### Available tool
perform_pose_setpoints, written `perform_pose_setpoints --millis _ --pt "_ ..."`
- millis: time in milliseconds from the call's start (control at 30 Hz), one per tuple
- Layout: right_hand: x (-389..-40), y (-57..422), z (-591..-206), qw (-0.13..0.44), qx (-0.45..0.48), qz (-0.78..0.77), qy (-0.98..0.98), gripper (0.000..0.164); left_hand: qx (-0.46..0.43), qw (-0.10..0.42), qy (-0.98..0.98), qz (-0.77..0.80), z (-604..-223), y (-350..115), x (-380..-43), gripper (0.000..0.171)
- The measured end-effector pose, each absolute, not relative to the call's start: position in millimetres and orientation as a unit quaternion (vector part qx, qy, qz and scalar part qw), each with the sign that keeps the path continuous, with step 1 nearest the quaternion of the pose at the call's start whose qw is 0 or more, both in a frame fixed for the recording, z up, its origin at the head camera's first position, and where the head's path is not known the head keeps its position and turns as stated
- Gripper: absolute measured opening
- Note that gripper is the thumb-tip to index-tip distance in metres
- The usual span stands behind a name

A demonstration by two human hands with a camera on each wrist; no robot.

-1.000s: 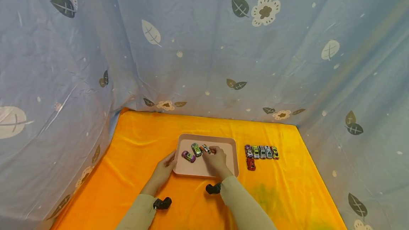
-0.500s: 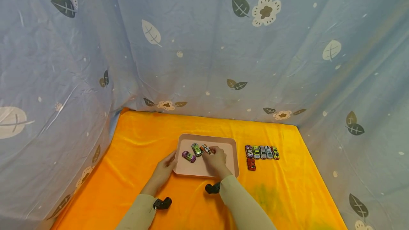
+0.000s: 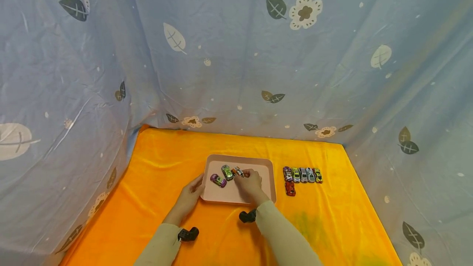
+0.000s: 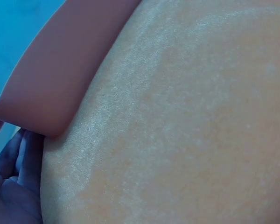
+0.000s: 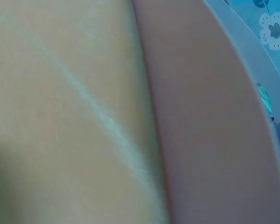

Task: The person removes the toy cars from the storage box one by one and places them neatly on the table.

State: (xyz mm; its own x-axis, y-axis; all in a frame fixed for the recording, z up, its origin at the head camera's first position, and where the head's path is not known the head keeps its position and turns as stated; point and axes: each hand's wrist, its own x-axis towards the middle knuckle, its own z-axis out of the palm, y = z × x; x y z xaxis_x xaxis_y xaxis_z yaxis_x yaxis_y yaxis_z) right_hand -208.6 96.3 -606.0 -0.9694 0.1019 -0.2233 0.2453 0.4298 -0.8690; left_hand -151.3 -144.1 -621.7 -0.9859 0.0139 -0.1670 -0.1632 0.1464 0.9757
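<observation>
so, right hand (image 3: pixel 249 184) pinches orange-white toy car (image 3: pixel 237 171) towards far edge of pink tray (image 3: pixel 265 175), left hand (image 3: pixel 188 198) grips left edge; sideways pull could knock green toy car (image 3: pixel 227 172) just beside

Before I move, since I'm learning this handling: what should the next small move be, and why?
I'd probably have the right hand lift the orange-and-white toy car gently, clear of the green toy car next to it: the fingers are at its end, the left hand holds the pink tray by its edge, and six toy cars sit grouped outside.
</observation>
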Motion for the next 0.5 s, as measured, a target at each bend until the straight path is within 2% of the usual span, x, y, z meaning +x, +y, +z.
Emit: perform_pose_setpoints --millis 200,267,433,500 --pt "-209 118 -594 0.113 0.067 -0.554 0.822 0.045 -0.047 0.077 0.753 0.652 -627 -143 -150 0.05" --pt "-208 125 -588 0.103 0.054 -0.553 0.825 0.043 -0.048 0.078 0.755 0.649 -627 -144 -149 0.05" --pt "-205 141 -568 0.049 0.0 -0.531 0.846 0.024 -0.048 0.073 0.76 0.644 -625 -144 -149 0.05" --pt "-202 149 -561 0.03 -0.014 -0.525 0.851 0.023 -0.047 0.073 0.758 0.646 -624 -144 -150 0.05"
